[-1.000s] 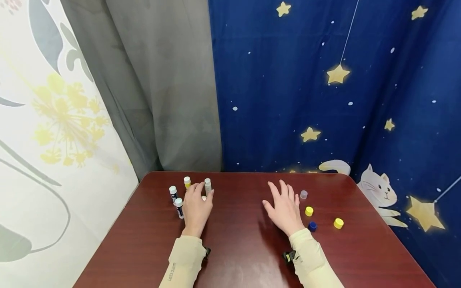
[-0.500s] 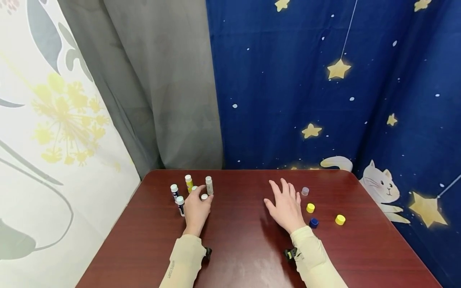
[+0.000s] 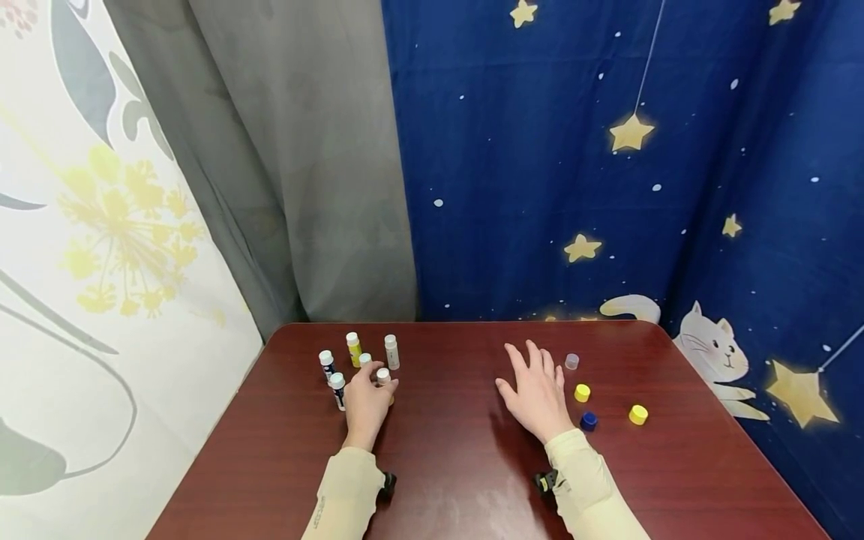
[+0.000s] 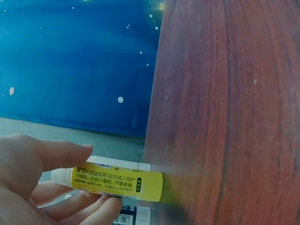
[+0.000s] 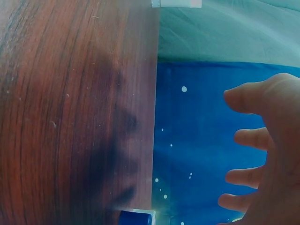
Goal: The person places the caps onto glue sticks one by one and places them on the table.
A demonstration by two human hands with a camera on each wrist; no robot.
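Note:
My left hand (image 3: 367, 409) grips a yellow glue stick (image 4: 117, 183) between thumb and fingers; it stands upright on the table, its white top (image 3: 383, 376) showing. Around that hand stand other uncapped-looking sticks with white tops: two dark blue ones (image 3: 338, 391) to the left, a yellow one (image 3: 354, 351) behind, a whitish one (image 3: 391, 352) at the back right, and one (image 3: 365, 360) partly hidden by the fingers. My right hand (image 3: 538, 394) hovers over the table with fingers spread, holding nothing. Closest to it are a yellow cap (image 3: 582, 393) and a clear cap (image 3: 571, 361).
A blue cap (image 3: 589, 421) and another yellow cap (image 3: 637, 415) lie at the right of the dark red table (image 3: 445, 480). Grey (image 3: 337, 150) and blue star-patterned curtains (image 3: 499, 187) hang behind the table's far edge.
My left hand has drawn slightly down and back, uncovering more of the sticks' tops. The right hand stays nearly still. The head view has shifted a little.

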